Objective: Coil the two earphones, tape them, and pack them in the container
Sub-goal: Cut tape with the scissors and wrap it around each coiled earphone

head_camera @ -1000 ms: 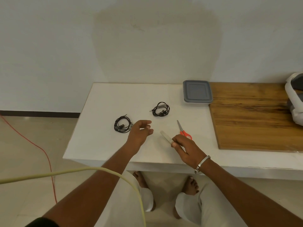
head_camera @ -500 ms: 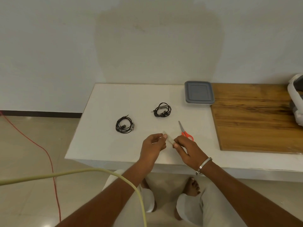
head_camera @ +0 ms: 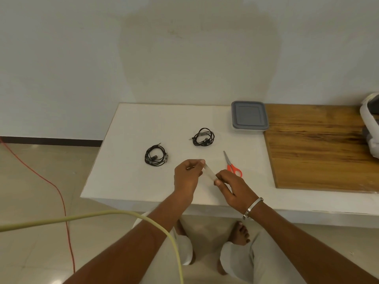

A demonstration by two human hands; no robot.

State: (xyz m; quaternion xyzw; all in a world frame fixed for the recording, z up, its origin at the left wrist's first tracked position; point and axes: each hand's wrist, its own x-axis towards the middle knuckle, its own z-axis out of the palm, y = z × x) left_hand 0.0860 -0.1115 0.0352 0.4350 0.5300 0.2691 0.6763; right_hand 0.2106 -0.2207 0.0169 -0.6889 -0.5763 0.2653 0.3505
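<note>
Two coiled black earphones lie on the white table [head_camera: 127,177]: one earphone coil [head_camera: 155,155] to the left, the other earphone coil [head_camera: 203,136] further back. A short strip of clear tape [head_camera: 210,172] is stretched between my hands above the table's front. My left hand [head_camera: 187,177] pinches its far end, my right hand [head_camera: 232,187] pinches its near end. The container [head_camera: 249,116] with a grey lid stands shut at the back.
Red-handled scissors [head_camera: 231,165] lie just right of my hands. A wooden board [head_camera: 320,148] covers the table's right part, with a white device [head_camera: 370,124] at its far right edge. A yellow cable [head_camera: 102,216] and a red cable [head_camera: 59,193] run over the floor.
My left hand has moved right from beside the left earphone coil and has taken the free end of the tape strip. My right hand has stayed nearly in place.
</note>
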